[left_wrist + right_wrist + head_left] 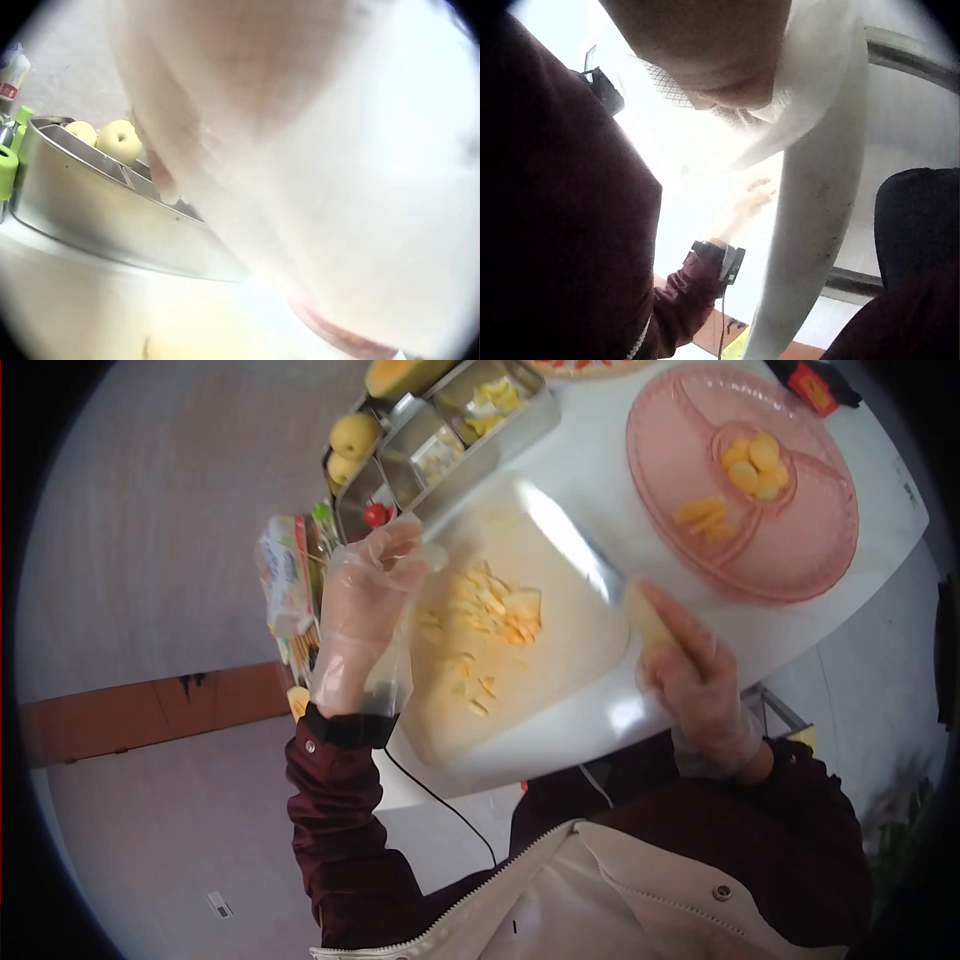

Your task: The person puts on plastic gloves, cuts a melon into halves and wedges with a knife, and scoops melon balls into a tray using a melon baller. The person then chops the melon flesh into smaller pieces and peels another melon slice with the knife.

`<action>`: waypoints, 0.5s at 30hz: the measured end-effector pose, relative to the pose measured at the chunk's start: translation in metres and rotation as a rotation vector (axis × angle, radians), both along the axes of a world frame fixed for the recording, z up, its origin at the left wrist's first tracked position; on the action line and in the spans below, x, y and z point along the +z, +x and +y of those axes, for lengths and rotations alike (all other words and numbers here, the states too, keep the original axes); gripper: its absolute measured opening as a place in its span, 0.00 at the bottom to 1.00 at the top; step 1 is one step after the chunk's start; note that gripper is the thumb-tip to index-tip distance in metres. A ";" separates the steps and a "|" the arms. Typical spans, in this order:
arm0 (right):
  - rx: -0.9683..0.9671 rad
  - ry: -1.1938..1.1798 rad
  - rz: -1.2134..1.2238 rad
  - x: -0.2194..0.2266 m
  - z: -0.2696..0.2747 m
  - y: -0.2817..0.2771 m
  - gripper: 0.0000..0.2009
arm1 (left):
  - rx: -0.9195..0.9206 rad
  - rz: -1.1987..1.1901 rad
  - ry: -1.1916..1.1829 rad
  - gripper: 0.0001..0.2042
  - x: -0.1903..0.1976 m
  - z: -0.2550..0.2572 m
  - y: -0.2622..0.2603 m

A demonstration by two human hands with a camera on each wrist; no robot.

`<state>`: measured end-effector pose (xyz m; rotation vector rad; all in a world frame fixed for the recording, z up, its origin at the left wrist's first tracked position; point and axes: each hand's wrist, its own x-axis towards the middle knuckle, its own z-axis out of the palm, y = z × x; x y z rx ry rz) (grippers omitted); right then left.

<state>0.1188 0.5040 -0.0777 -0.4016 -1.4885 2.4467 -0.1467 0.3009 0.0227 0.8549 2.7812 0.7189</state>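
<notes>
My right hand (695, 680), in a clear plastic glove, grips the pale handle (650, 622) of a knife. The knife's shiny blade (597, 568) slants up and left over the edge of a whitish cutting board (575, 665). Small orange and pale-green pieces of cut fruit (495, 610) lie scattered on that board. Above the board's left side, close to a steel compartment tray (480, 465), is my gloved left hand (370, 585), its fingers loosely bent with nothing visible in them. Glove plastic hides most of that hand in the left wrist view.
A pink divided plate (800, 550) at the right bears fruit balls (755, 465) and yellow strips (705, 518). The tray holds yellow peelings (492, 405) and a red tomato-like fruit (375, 514). Round yellow pears (355, 435) sit at its left. A tissue packet (287, 575) stands beyond.
</notes>
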 end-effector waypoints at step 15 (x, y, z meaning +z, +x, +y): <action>0.073 0.073 -0.075 0.008 0.003 0.000 0.27 | -0.499 0.279 -0.284 0.16 -0.044 0.030 0.050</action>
